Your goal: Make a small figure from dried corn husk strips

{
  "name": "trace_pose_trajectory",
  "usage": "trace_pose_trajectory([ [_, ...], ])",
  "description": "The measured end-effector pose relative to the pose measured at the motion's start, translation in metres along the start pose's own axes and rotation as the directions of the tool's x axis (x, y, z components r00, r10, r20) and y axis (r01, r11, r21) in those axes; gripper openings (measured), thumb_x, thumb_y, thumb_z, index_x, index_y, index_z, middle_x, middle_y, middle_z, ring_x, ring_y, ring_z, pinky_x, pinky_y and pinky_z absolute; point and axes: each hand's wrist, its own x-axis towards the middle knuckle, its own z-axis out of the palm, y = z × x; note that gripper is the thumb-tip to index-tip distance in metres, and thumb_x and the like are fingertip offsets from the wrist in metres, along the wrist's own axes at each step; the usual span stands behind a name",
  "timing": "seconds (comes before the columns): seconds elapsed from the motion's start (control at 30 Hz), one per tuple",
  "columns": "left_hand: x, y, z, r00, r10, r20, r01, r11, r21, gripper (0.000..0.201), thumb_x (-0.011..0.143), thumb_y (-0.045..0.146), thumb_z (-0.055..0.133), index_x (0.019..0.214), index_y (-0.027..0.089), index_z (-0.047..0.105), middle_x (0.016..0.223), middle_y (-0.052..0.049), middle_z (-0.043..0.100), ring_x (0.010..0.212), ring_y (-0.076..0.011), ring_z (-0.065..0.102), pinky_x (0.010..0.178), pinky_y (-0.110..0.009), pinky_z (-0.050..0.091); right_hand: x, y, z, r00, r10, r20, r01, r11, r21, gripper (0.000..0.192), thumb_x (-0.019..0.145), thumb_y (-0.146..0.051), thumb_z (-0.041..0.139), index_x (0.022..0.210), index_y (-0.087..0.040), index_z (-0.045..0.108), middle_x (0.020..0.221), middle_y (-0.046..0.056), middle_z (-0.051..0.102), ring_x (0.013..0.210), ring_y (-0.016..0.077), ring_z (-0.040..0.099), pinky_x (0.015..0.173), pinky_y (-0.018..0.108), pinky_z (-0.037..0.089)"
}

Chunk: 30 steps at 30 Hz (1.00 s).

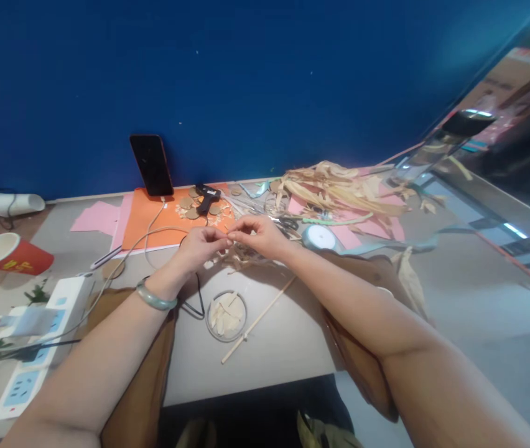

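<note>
My left hand point(203, 244) and my right hand point(260, 236) meet over the middle of the table, fingertips pinched close together. Whatever lies between the fingers is too small to make out. Just beneath and behind them is a pile of dry, pale scraps point(246, 258). Nearer to me sits a round dish point(226, 315) holding cream-coloured petal-like pieces. To its right a thin wooden stick point(258, 320) lies slantwise. Beyond my hands, a black glue gun point(208, 198) rests on orange paper point(137, 227) among round wooden discs and small shavings.
A phone point(152, 165) leans upright against the blue wall, with a cable attached. At left are a tipped red paper cup point(13, 254) and a white power strip point(36, 348). Dried husks point(334, 186) and a ribbon spool point(320, 237) lie to the right.
</note>
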Motion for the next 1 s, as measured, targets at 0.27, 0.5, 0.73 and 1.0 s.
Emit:
trace_pose_trajectory([
  [0.27,0.0,0.004,0.0,1.0,-0.001,0.007,0.002,0.998,-0.055,0.027,0.055,0.032,0.08,0.064,0.013,0.063,0.052,0.002,0.059,0.043,-0.0068,0.047,0.044,-0.021,0.035,-0.003,-0.006,0.001,0.999,-0.041,-0.024,0.04,0.998,-0.052,0.02,0.075,-0.031,0.067,0.066,-0.013,0.063,0.061,0.0,0.062,0.058,0.009,0.05,0.057,0.022,0.04],
  [0.5,-0.002,0.008,0.0,0.999,-0.046,-0.004,0.045,0.996,-0.075,0.031,0.054,0.035,0.081,0.067,0.013,0.064,0.055,0.0,0.06,0.044,-0.0084,0.05,0.044,-0.021,0.037,-0.002,-0.006,0.0,0.995,-0.037,-0.096,0.035,0.999,-0.032,0.021,0.074,-0.033,0.068,0.066,-0.014,0.062,0.061,-0.001,0.06,0.057,0.0087,0.049,0.056,0.022,0.039],
  [0.73,0.001,0.002,-0.003,1.0,-0.022,-0.02,0.018,0.983,-0.181,0.031,0.06,0.037,0.078,0.077,0.013,0.069,0.059,-0.001,0.061,0.052,-0.0106,0.055,0.051,-0.023,0.043,0.003,-0.004,-0.01,0.944,0.023,-0.329,-0.034,0.999,-0.026,0.026,0.07,-0.037,0.071,0.064,-0.015,0.061,0.062,0.0,0.06,0.059,0.01,0.049,0.057,0.024,0.041],
  [1.0,0.005,0.0,-0.004,0.997,0.058,0.047,-0.054,0.995,-0.086,0.038,0.07,0.048,0.069,0.089,0.015,0.072,0.067,-0.003,0.065,0.058,-0.0122,0.057,0.051,-0.023,0.04,0.0,-0.005,-0.005,0.989,0.078,-0.122,-0.075,0.997,0.028,0.026,0.073,-0.038,0.068,0.067,-0.013,0.064,0.063,0.001,0.062,0.059,0.0096,0.051,0.058,0.024,0.041],
])
